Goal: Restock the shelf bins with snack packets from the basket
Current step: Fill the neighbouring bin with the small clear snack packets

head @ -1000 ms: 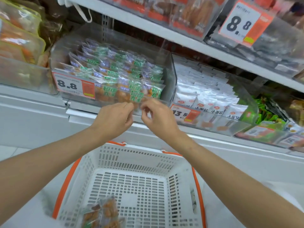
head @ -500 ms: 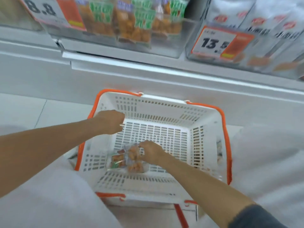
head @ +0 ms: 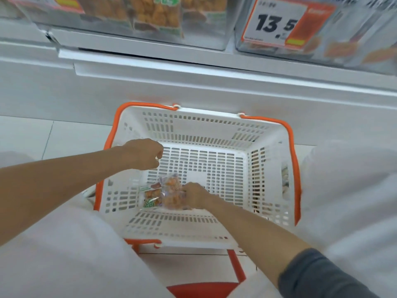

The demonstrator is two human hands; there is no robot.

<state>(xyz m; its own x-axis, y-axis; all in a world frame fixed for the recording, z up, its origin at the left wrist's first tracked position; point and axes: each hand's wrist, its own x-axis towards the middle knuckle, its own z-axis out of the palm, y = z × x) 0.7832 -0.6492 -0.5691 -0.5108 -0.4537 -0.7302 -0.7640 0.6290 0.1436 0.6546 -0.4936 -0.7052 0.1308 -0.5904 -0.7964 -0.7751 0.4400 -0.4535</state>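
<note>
White tile floor (head: pixel 28 134) carries a white basket (head: pixel 206 118) w/ orange handles, set just in front of the shelf (head: pixel 193 69) base. Overlapping snack packets (head: pixel 169 192) lie on basket btm, near-left part. Shelf carries clear bins side by side: left bin (head: pixel 150 22) w/ orange snacks, right bin (head: pixel 348 29) w/ 13.5 tag (head: pixel 277 22).

price tag 13.5 (head: pixel 279 22) top right; red object (head: pixel 202 290) bottom; tiled floor (head: pixel 43 134).
</note>
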